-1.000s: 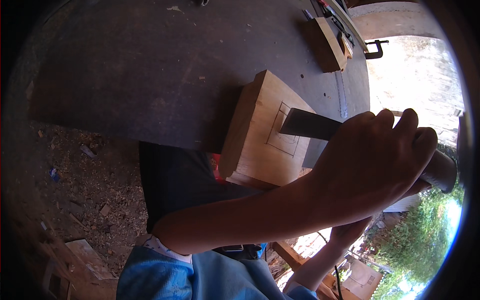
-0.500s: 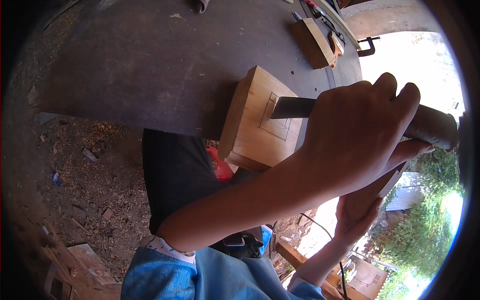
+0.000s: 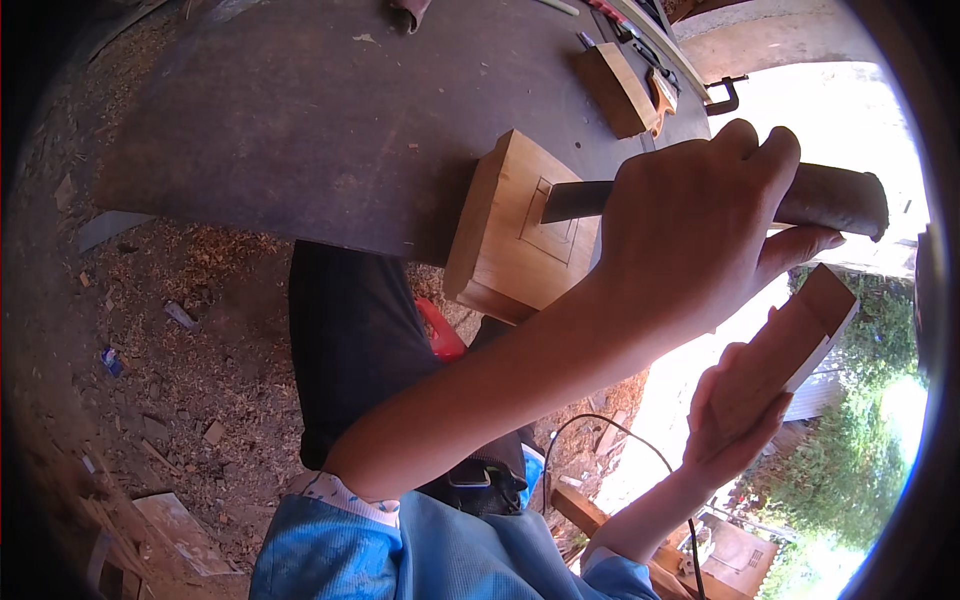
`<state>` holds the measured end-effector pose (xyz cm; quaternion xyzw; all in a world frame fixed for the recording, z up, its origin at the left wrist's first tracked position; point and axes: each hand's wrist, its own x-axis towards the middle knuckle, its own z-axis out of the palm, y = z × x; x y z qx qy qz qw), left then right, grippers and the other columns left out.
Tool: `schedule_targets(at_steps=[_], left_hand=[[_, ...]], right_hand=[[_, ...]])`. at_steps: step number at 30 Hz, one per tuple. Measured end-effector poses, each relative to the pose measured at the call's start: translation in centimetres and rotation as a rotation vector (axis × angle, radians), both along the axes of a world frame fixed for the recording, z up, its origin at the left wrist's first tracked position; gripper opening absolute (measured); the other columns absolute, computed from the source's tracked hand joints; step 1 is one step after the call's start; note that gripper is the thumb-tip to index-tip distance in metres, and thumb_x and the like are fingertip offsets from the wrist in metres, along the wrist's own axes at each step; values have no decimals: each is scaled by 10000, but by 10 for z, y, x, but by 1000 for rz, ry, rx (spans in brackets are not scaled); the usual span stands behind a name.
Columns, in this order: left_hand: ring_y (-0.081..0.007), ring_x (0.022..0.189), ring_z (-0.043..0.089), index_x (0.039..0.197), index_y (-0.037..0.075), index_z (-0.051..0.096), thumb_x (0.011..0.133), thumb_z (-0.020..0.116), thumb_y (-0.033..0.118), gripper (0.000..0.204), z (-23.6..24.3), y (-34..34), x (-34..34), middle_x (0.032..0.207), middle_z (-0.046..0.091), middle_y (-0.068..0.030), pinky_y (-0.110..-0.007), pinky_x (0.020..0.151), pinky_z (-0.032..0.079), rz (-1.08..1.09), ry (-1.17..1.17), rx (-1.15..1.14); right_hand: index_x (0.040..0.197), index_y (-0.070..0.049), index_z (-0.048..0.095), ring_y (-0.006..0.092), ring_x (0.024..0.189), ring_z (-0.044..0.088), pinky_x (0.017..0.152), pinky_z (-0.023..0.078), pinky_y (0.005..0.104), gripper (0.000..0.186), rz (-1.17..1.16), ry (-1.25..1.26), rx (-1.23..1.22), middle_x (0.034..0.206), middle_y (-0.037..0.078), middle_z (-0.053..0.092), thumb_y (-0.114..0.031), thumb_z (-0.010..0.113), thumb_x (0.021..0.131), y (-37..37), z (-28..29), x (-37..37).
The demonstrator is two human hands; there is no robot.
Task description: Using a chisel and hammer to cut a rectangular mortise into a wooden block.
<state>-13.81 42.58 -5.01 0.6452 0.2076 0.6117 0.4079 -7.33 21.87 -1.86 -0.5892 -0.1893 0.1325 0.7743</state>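
A pale wooden block (image 3: 487,235) stands at the table's edge, its light face marked with pencilled rectangles. My left hand (image 3: 700,200) is wrapped round a chisel (image 3: 578,201). The dark flat blade meets the marked face at the pencil lines, while the thick handle sticks out to the right past my fingers. Below and to the right, my right hand (image 3: 735,410) grips a squared piece of wood (image 3: 785,345), tilted and apart from the chisel handle. My left hand hides the middle of the chisel.
On the dark table (image 3: 290,130), a second wooden block (image 3: 615,92) lies at the far right beside a wooden-handled brush (image 3: 662,98) and several tools. A clamp (image 3: 727,95) grips the table's edge. Something red (image 3: 440,330) shows by my leg. Shavings litter the ground; a black cable (image 3: 640,437) hangs near my right arm.
My right hand has brought the squared piece of wood out from behind my left wrist, upward and to the right. My left hand and the chisel handle have shifted slightly up and left.
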Motion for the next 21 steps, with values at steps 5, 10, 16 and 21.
schedule_targets(at_steps=[5,10,16,21], left_hand=[[-265,639,701,923,51,609,815,780,502,495,-1,2,-1,779,662,-101,-392,536,542,48,13,31],[-273,640,705,921,50,609,835,757,533,513,-2,3,1,781,668,-105,-399,549,552,54,23,22],[-272,655,715,930,50,610,847,743,545,519,-2,1,0,786,682,-106,-396,563,560,70,29,33],[-273,663,718,929,55,611,852,736,547,513,-2,3,-3,800,694,-109,-398,580,563,56,38,34]], right_hand=[[1540,-42,310,293,973,608,667,493,305,620,57,-209,-4,1312,244,524,-390,466,1051,13,15,-3],[1530,-27,341,327,1068,596,825,515,352,603,99,-422,-6,1350,265,516,-362,480,1049,4,49,22],[1520,-12,373,361,1163,584,984,536,399,587,146,-641,-8,1389,287,508,-335,494,1046,-23,117,85],[1464,3,475,307,1181,621,916,579,355,536,171,-635,98,1461,238,499,-351,444,1063,-17,179,140]])
